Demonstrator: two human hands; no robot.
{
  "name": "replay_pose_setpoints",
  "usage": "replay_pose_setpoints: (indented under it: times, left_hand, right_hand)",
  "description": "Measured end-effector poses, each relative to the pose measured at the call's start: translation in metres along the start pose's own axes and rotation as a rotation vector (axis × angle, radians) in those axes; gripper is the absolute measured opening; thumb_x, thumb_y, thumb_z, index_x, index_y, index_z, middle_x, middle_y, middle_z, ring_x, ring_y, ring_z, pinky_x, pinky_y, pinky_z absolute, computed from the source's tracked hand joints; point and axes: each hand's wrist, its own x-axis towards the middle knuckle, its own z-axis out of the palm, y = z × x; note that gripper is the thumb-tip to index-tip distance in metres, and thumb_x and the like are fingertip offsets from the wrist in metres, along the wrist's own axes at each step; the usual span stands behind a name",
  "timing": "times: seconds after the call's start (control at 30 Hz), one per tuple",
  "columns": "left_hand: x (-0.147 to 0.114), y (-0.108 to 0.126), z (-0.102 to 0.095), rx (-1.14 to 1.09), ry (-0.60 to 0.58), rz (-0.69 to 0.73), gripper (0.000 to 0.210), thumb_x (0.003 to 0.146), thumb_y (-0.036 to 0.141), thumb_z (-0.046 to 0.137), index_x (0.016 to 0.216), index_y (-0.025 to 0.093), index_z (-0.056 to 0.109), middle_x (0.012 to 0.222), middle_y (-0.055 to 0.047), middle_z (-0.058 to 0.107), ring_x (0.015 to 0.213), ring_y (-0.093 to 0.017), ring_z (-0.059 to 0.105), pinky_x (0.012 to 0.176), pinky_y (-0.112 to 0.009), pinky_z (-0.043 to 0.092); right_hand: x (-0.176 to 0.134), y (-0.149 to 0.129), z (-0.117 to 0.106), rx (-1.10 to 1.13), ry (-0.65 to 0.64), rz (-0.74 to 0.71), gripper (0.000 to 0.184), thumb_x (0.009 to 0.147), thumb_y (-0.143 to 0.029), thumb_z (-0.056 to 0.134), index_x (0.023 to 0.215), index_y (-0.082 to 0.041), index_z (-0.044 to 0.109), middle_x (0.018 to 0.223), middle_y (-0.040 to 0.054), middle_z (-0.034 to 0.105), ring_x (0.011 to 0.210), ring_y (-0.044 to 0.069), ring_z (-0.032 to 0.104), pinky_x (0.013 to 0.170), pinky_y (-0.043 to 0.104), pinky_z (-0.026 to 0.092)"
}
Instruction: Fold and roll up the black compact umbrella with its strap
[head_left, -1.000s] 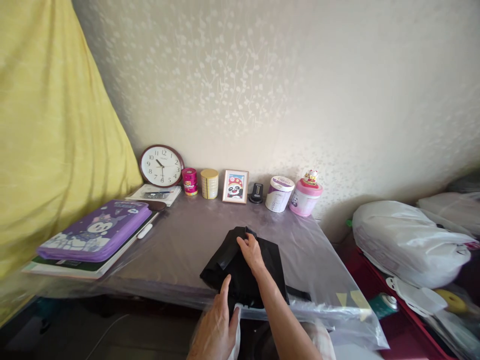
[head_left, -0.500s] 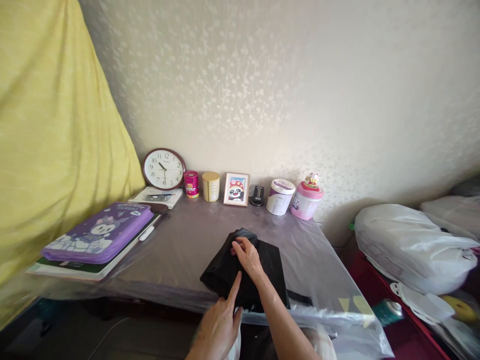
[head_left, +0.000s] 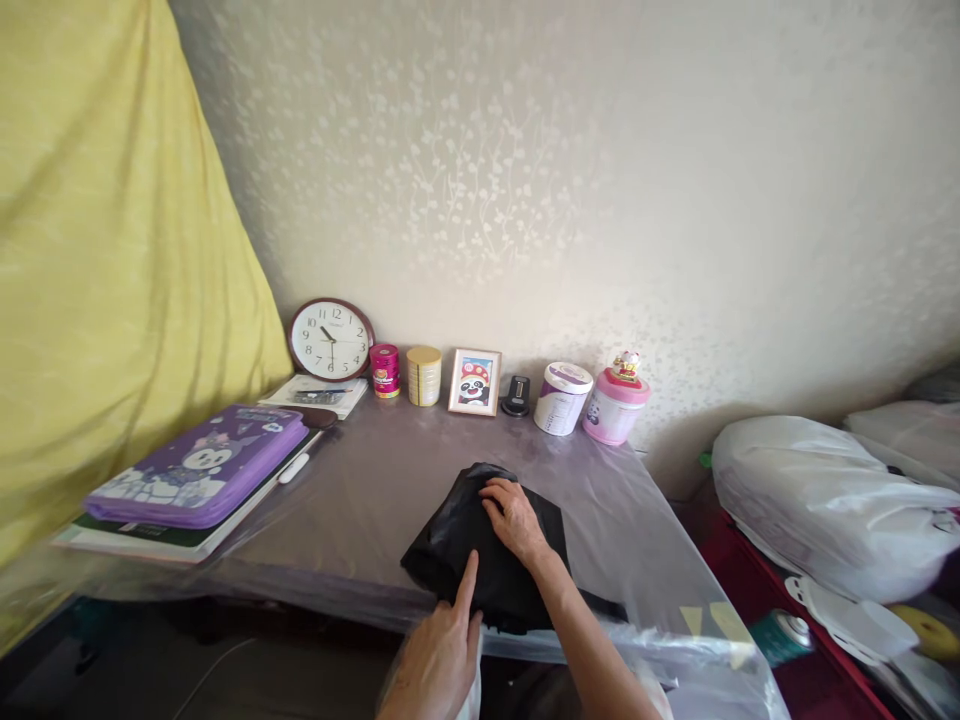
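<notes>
A folded black bag [head_left: 450, 530], soft and thin with a dark strap sticking out at its right, lies at the table's near edge. My right hand [head_left: 516, 518] rests on top of it, palm down, fingers spread and slightly bent over the raised upper part. At the bag's near side, my left hand [head_left: 442, 645] lays its stretched index finger on the fabric. Its thumb is apart, beside the near edge, while the other fingers are mostly hidden beneath the hand.
Plastic sheeting covers the table [head_left: 360, 500]. Along the wall stand a clock [head_left: 331, 340], a pink can [head_left: 385, 372], a yellow tin [head_left: 424, 377], a framed panda picture [head_left: 475, 382] and two tubs [head_left: 562, 400]. A purple case [head_left: 199, 468] sits on books at left; white bags [head_left: 817, 500] fill the right.
My right hand has slid a little to the right over the black bag, its fingers flatter now. The bag's upper left part looks more spread. My left hand has barely moved.
</notes>
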Motion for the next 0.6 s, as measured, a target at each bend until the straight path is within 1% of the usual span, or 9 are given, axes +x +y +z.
replay_pose_setpoints:
  times: [0.13,0.2,0.27,0.33,0.37,0.43,0.47,0.53,0.6]
  left_hand:
    - [0.000,0.000,-0.001,-0.022,-0.008,0.007,0.057,0.091,0.030,0.027,0.143,0.023,0.005,0.094,-0.010,0.065,0.084,-0.021,0.062,0.068,-0.025,0.039]
    - [0.000,-0.001,-0.002,-0.039,-0.012,0.012,0.057,0.092,0.030,0.027,0.143,0.023,0.004,0.093,-0.010,0.065,0.084,-0.021,0.062,0.068,-0.025,0.039]
    - [0.000,-0.001,-0.002,-0.050,-0.015,0.010,0.057,0.092,0.031,0.027,0.143,0.025,0.003,0.092,-0.009,0.066,0.084,-0.021,0.062,0.069,-0.025,0.039]
    - [0.000,-0.001,-0.002,-0.049,-0.024,0.002,0.057,0.092,0.031,0.027,0.143,0.025,0.004,0.092,-0.009,0.065,0.084,-0.021,0.062,0.070,-0.026,0.039]
    - [0.000,-0.001,-0.002,-0.048,-0.029,-0.002,0.057,0.092,0.031,0.027,0.143,0.025,0.005,0.093,-0.009,0.065,0.085,-0.021,0.062,0.070,-0.026,0.039]
    - [0.000,-0.001,-0.002,-0.046,-0.032,-0.004,0.056,0.092,0.030,0.027,0.143,0.024,0.007,0.094,-0.009,0.065,0.085,-0.021,0.062,0.070,-0.026,0.039]
    - [0.000,-0.001,-0.002,-0.042,-0.031,-0.005,0.056,0.092,0.030,0.027,0.143,0.024,0.007,0.094,-0.009,0.065,0.085,-0.020,0.062,0.070,-0.026,0.039]
    - [0.001,-0.001,-0.002,-0.028,-0.033,-0.011,0.056,0.092,0.030,0.027,0.143,0.023,0.008,0.095,-0.009,0.065,0.085,-0.020,0.062,0.071,-0.025,0.039]
    - [0.001,-0.001,-0.001,-0.020,-0.035,-0.016,0.056,0.092,0.031,0.027,0.143,0.021,0.008,0.095,-0.009,0.064,0.086,-0.020,0.061,0.072,-0.025,0.039]
  right_hand:
    - [0.015,0.025,0.001,-0.163,-0.027,0.158,0.030,0.085,-0.022,0.048,0.113,-0.020,0.059,0.124,0.0089,0.054,0.113,0.023,0.049,0.095,0.040,0.037]
    - [0.018,0.028,0.000,-0.211,0.022,0.237,0.034,0.085,-0.021,0.046,0.118,-0.016,0.055,0.127,0.0133,0.050,0.114,0.026,0.048,0.095,0.045,0.036]
    - [0.015,0.022,-0.003,-0.214,0.115,0.213,0.033,0.086,-0.020,0.044,0.116,-0.015,0.056,0.127,0.0146,0.050,0.115,0.027,0.047,0.096,0.046,0.035]
    - [0.007,0.010,-0.004,-0.152,0.160,0.078,0.028,0.087,-0.021,0.042,0.109,-0.016,0.060,0.119,0.0112,0.056,0.112,0.022,0.049,0.097,0.040,0.035]
    - [0.003,0.002,-0.004,-0.102,0.138,-0.009,0.026,0.088,-0.023,0.042,0.104,-0.018,0.062,0.113,0.0091,0.060,0.110,0.020,0.051,0.097,0.036,0.036]
    - [-0.005,-0.011,-0.001,-0.030,0.015,-0.133,0.023,0.088,-0.028,0.045,0.098,-0.020,0.064,0.107,0.0059,0.063,0.109,0.017,0.051,0.097,0.033,0.035]
    - [-0.007,-0.016,0.001,-0.024,-0.052,-0.154,0.022,0.087,-0.031,0.048,0.098,-0.022,0.065,0.108,0.0049,0.063,0.111,0.018,0.050,0.099,0.035,0.033]
    - [-0.006,-0.021,0.007,-0.058,-0.158,-0.138,0.024,0.083,-0.035,0.055,0.102,-0.024,0.064,0.117,0.0040,0.059,0.118,0.020,0.045,0.103,0.041,0.026]
    - [0.003,-0.019,0.013,-0.112,-0.216,-0.097,0.027,0.080,-0.039,0.058,0.104,-0.027,0.063,0.122,0.0033,0.056,0.122,0.022,0.040,0.105,0.047,0.019]
